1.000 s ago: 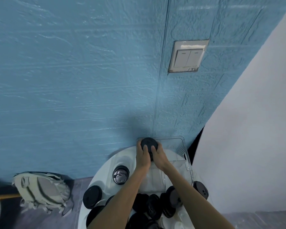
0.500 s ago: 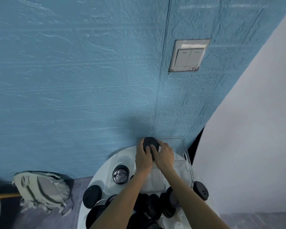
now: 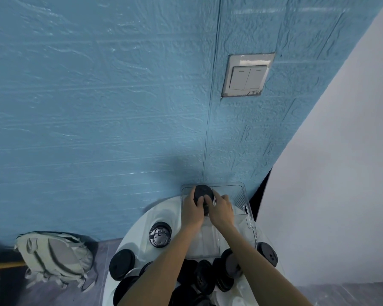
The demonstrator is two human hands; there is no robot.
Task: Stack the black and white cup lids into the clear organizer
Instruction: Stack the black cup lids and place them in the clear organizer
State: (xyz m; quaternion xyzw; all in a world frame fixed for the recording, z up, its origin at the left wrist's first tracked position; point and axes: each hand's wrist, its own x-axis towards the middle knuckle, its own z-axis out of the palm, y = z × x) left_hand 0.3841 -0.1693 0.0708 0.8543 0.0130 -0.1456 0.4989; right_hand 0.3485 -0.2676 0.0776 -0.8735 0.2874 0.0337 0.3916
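Hands: left hand (image 3: 191, 209) and right hand (image 3: 221, 209) together, clamped on a black lid stack (image 3: 203, 193) at the clear organizer (image 3: 244, 196)'s far-left corner; stack axis runs away from the person, between both hands, equally near

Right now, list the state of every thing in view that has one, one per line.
Left hand: gripping the black lid stack.
Right hand: gripping the same stack.
Black lid stack: held on edge at the organizer's far end.
Clear organizer: open-topped, mostly unfilled.
Loose black lids: scattered on the white table.
Backpack: slumped on the floor.
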